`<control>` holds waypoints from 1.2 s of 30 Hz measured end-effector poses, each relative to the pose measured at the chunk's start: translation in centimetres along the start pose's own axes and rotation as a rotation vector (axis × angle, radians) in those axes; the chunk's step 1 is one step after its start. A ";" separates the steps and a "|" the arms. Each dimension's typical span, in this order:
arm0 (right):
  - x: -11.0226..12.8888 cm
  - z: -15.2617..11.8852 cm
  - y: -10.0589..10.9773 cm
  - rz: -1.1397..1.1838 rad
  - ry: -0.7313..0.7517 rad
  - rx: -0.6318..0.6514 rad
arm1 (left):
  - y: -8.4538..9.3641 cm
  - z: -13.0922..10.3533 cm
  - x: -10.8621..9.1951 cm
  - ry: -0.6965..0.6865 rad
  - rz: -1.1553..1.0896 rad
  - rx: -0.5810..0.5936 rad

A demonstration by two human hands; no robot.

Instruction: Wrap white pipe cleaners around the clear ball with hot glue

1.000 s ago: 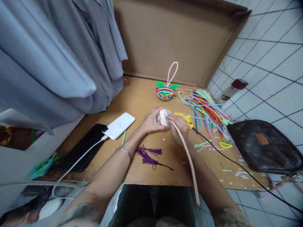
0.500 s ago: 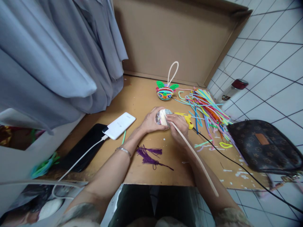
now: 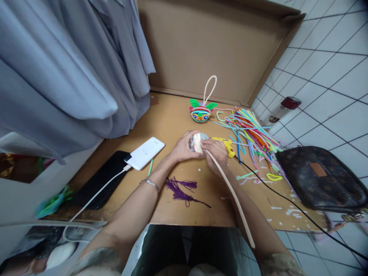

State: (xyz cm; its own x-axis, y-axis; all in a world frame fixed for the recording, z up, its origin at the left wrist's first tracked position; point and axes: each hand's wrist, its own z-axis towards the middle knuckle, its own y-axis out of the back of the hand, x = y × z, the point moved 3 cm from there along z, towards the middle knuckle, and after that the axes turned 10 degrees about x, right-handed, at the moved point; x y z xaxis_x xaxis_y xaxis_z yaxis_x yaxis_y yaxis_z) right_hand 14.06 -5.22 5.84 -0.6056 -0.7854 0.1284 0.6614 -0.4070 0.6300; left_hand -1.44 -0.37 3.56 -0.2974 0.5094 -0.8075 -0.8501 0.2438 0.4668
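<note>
My left hand (image 3: 184, 147) is wrapped round the left side of a small ball (image 3: 192, 144) with a patchy grey surface and cream strands across its middle. My right hand (image 3: 215, 151) pinches a cream pipe cleaner (image 3: 230, 188) against the ball's right side. The pipe cleaner's long free end hangs over my right forearm. Just beyond the right hand lies a yellow glue gun (image 3: 227, 145), partly hidden by the fingers. Behind the ball sits a colourful animal-head ornament (image 3: 200, 115) with green ears and a cream loop. Purple tassels (image 3: 184, 191) lie between my forearms.
A heap of coloured pipe cleaners (image 3: 253, 132) and a brown patterned bag (image 3: 322, 178) occupy the right side. The glue gun's black cable (image 3: 276, 193) runs off to the right. At left are a white power bank (image 3: 145, 153) and a black tablet-like slab (image 3: 100, 184). Cardboard (image 3: 212, 50) stands behind.
The free end of the pipe cleaner has swung slightly left and down, and it bends more. My right fingers have shifted a little left on the ball. The left hand stays in place.
</note>
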 end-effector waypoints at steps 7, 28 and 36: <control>0.0 -0.1 0.0 -0.006 0.021 0.001 | 0.1 -0.1 -0.5 0.046 -0.031 0.029; -0.1 -0.2 -0.1 0.005 0.001 -0.003 | -0.2 0.1 0.1 -0.029 -0.026 0.039; -0.1 -0.1 0.0 0.007 -0.003 -0.001 | 0.0 -0.1 -0.5 0.079 -0.032 0.039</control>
State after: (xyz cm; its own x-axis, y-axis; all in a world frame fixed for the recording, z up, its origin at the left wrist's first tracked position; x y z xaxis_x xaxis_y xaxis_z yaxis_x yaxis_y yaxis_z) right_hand 14.12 -5.22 5.71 -0.6028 -0.7864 0.1352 0.6655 -0.4021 0.6288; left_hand -1.31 -0.71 3.88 -0.3051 0.4348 -0.8473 -0.8423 0.2918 0.4531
